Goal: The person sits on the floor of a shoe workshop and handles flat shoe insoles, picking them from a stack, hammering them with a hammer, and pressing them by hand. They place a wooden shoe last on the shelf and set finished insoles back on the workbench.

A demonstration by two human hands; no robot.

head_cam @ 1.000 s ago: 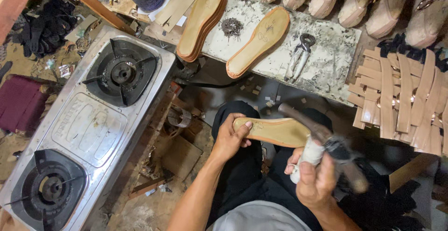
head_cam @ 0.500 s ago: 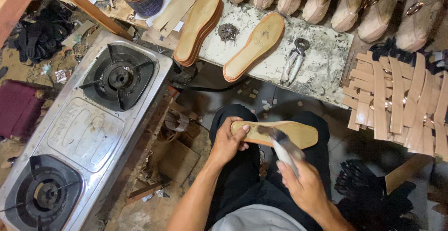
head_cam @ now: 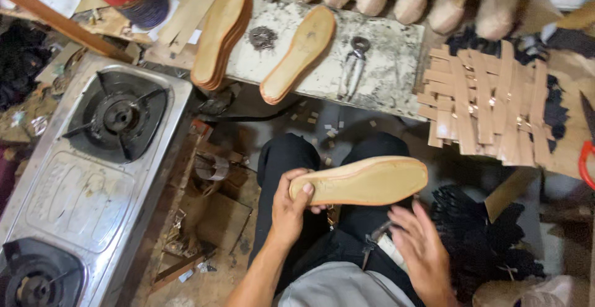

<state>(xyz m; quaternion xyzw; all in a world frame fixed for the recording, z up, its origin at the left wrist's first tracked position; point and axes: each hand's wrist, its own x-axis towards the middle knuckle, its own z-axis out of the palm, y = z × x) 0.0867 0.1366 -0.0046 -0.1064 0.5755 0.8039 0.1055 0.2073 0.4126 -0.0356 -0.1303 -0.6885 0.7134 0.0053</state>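
Here, sole [head_cam: 365, 182] in left hand [head_cam: 290, 211]

You get soft, even light from above, with no hard shadows. The stove [head_cam: 93, 183] gives a dull sheen on its steel, not glare. Your right hand [head_cam: 421, 254] is smeared by motion blur. Floor corners fall dim, and the edges bend slightly outward.

stove [head_cam: 93, 177] left, soles [head_cam: 297, 53] on slab [head_cam: 390, 65] ahead
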